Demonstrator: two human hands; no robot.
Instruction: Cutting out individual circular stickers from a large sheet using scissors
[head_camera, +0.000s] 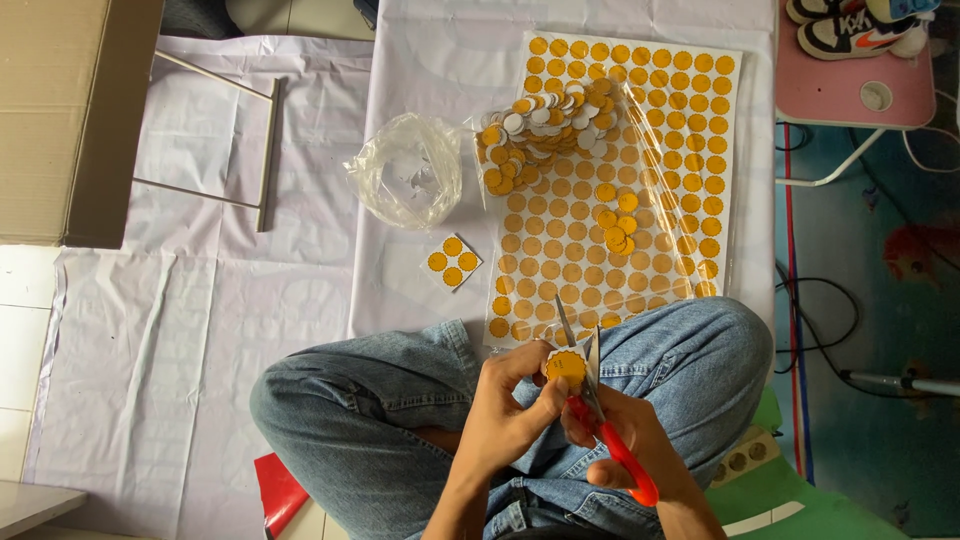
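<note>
Holding a round yellow sticker (565, 366) between thumb and fingertips, the left hand (507, 410) is closed on its lower-left edge, above the person's jeans-clad lap. The right hand (630, 432) is clamped through the red handles of a pair of scissors (598, 415); the two blades stand apart, one on each side of the sticker, tips pointing away from the body. Directly beyond the knees lies a large printed sheet (640, 170) covered in rows of yellow circles, resting on a white plastic ground cover (200, 330). A clear bag of cut stickers (545, 125) lies on the sheet's upper left area, and a small loose pile (615, 232) sits near its centre. A crumpled clear bag (408, 170) and a four-circle offcut (453, 261) lie left of the sheet.
</note>
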